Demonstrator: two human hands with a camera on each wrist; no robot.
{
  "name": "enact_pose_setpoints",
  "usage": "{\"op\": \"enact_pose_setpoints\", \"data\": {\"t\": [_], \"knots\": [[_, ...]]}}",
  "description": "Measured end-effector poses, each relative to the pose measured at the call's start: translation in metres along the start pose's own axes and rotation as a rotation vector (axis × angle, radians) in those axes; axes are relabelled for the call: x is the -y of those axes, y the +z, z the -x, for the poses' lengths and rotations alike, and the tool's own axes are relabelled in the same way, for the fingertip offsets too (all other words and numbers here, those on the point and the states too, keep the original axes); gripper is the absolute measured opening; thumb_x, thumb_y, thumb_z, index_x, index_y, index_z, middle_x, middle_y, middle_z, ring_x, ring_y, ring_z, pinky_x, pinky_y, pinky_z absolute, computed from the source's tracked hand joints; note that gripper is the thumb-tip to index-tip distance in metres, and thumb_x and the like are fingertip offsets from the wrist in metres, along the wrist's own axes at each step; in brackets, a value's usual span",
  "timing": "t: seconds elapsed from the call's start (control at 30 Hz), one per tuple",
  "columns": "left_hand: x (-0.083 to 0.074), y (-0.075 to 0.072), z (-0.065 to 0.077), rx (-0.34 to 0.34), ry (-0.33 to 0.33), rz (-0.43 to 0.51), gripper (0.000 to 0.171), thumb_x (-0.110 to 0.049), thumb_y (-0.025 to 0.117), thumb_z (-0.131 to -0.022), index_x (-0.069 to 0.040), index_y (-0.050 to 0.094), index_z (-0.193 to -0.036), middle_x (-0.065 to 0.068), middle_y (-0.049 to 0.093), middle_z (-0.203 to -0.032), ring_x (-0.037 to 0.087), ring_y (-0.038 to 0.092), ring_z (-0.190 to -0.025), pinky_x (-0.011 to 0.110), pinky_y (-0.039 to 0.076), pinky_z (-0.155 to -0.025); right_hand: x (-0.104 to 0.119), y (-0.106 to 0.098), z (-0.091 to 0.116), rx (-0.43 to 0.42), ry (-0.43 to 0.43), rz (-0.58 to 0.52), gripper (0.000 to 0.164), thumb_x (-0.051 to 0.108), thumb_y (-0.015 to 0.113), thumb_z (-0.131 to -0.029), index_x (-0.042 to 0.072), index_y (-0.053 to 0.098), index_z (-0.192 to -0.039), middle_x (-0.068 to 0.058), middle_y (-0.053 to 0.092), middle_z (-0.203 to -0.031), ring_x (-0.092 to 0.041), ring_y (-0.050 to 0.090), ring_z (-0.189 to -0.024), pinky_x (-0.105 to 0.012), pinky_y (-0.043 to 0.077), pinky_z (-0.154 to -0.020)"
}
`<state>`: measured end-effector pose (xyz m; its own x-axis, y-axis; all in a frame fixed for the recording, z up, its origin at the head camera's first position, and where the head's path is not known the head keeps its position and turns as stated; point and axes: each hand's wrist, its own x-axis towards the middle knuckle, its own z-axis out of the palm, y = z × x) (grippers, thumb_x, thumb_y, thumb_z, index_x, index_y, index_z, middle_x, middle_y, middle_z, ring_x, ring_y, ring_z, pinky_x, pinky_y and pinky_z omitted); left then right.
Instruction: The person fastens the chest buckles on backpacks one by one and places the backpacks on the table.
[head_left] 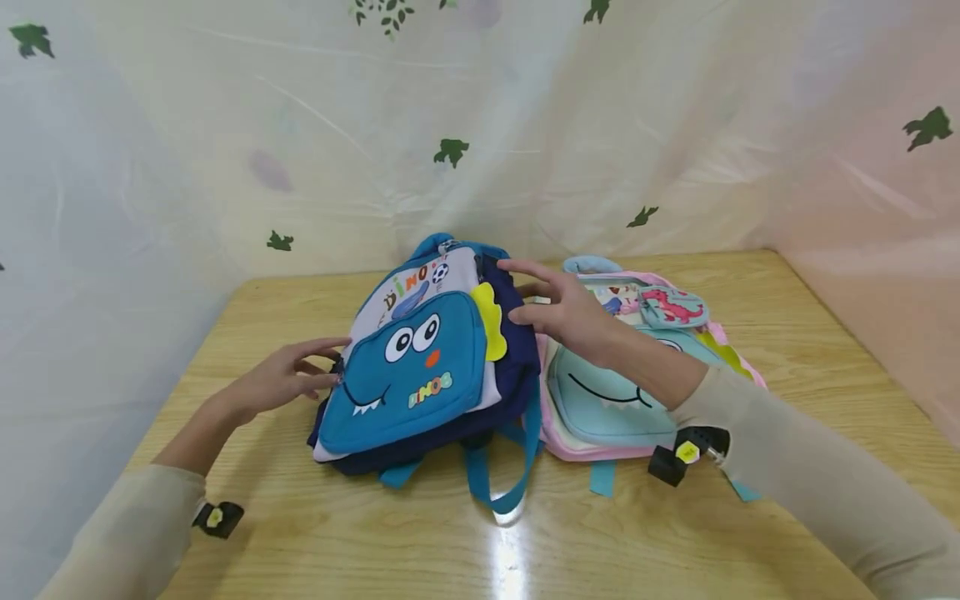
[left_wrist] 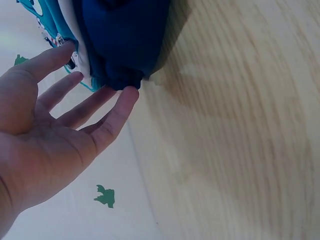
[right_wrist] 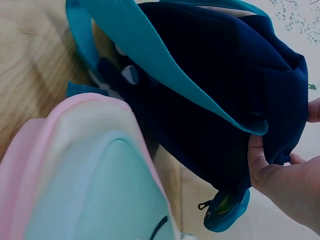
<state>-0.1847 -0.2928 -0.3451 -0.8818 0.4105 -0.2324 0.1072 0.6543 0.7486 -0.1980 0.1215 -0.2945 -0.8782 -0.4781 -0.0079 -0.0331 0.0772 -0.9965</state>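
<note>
Head view: one blue backpack (head_left: 420,358), centre of a wood-grain table (head_left: 337,550), tilted, its front facing the person. Front pocket (head_left: 401,408) in blue with cartoon eyes, toothed mouth and lettering; yellow scalloped trim (head_left: 491,325) along its right edge; navy sides.

Left hand (head_left: 285,379): at the left side of the blue backpack, fingers spread and extended, a wide grip with nothing closed within it. The left wrist view puts the fingertips against the bag's edge.

Right hand (head_left: 573,312): at the upper right side of the same backpack, index finger extended along the edge. Grip narrow; the right wrist view gives navy fabric held between thumb and fingers. A teal strap (right_wrist: 160,60) runs across the navy fabric, one end beside the thumb.

One pastel backpack (head_left: 607,417), mint with pink edging, lying on the table just right of the blue one, partly hidden by the right forearm. Dragon-printed tag (head_left: 673,308) at its top.

Two pale sleeves (head_left: 810,475); a black wrist device (head_left: 219,519) on each arm.

Backdrop: pale hanging sheet (head_left: 525,100) with dark green motifs (head_left: 452,152).
</note>
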Motion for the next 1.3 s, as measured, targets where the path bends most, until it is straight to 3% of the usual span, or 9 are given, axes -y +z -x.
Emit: {"op": "enact_pose_setpoints", "data": {"t": [0.13, 0.4, 0.53, 0.63, 0.83, 1.07, 1.3], "knots": [[-0.006, 0.001, 0.0, -0.049, 0.034, -0.048, 0.059, -0.017, 0.063, -0.104, 0.001, 0.041, -0.155, 0.034, 0.047, -0.147, 0.049, 0.058, -0.121, 0.05, 0.059, -0.09, 0.006, -0.003, 0.001, -0.007, -0.012, -0.006, 0.064, 0.007, 0.059, -0.1, 0.012, 0.039, -0.16, -0.022, 0.049, -0.144, -0.033, 0.056, -0.122, -0.031, 0.054, -0.099], [-0.017, 0.004, 0.003, -0.193, 0.076, -0.124, 0.055, -0.016, 0.064, -0.104, 0.001, 0.045, -0.153, 0.03, 0.054, -0.142, 0.047, 0.059, -0.123, 0.059, 0.053, -0.098, 0.019, -0.009, 0.005, -0.009, -0.038, 0.023, 0.062, 0.012, 0.058, -0.102, 0.014, 0.038, -0.161, -0.02, 0.05, -0.146, -0.033, 0.055, -0.125, -0.044, 0.044, -0.113], [-0.028, 0.005, 0.002, -0.221, 0.123, -0.126, 0.054, -0.017, 0.063, -0.105, -0.001, 0.045, -0.153, 0.029, 0.056, -0.14, 0.045, 0.059, -0.123, 0.06, 0.052, -0.099, 0.029, -0.01, 0.008, -0.019, -0.051, 0.012, 0.062, 0.011, 0.058, -0.101, 0.013, 0.038, -0.16, -0.02, 0.051, -0.145, -0.032, 0.054, -0.126, -0.044, 0.041, -0.116], [-0.038, 0.007, 0.0, -0.2, 0.142, -0.09, 0.055, -0.017, 0.063, -0.105, -0.003, 0.043, -0.154, 0.029, 0.054, -0.142, 0.046, 0.058, -0.125, 0.06, 0.053, -0.098, 0.037, -0.01, 0.01, -0.036, -0.064, -0.006, 0.061, 0.009, 0.057, -0.101, 0.01, 0.039, -0.159, -0.02, 0.051, -0.144, -0.032, 0.053, -0.127, -0.045, 0.037, -0.119], [-0.055, 0.016, -0.006, -0.096, 0.176, -0.012, 0.065, -0.02, 0.062, -0.106, -0.009, 0.031, -0.163, 0.028, 0.045, -0.154, 0.05, 0.05, -0.135, 0.061, 0.052, -0.099, 0.048, -0.008, 0.013, -0.047, -0.073, -0.033, 0.06, 0.005, 0.056, -0.101, 0.008, 0.039, -0.158, -0.019, 0.051, -0.143, -0.031, 0.053, -0.126, -0.047, 0.036, -0.119], [-0.07, 0.024, -0.013, 0.003, 0.29, 0.101, 0.073, -0.017, 0.061, -0.106, -0.018, 0.021, -0.167, 0.023, 0.032, -0.164, 0.049, 0.035, -0.147, 0.067, 0.043, -0.106, 0.054, -0.004, 0.015, -0.023, -0.107, -0.054, 0.06, 0.005, 0.056, -0.099, 0.007, 0.039, -0.157, -0.02, 0.053, -0.139, -0.032, 0.054, -0.124, -0.041, 0.041, -0.116], [-0.088, 0.031, -0.013, 0.005, 0.32, 0.052, 0.082, -0.025, 0.069, -0.101, -0.023, 0.02, -0.167, 0.019, 0.029, -0.167, 0.046, 0.031, -0.15, 0.067, 0.038, -0.111, 0.059, 0.0, 0.014, -0.016, -0.146, -0.125, 0.057, 0.003, 0.056, -0.098, 0.006, 0.043, -0.154, -0.02, 0.054, -0.141, -0.031, 0.058, -0.122, -0.037, 0.047, -0.11]]}}
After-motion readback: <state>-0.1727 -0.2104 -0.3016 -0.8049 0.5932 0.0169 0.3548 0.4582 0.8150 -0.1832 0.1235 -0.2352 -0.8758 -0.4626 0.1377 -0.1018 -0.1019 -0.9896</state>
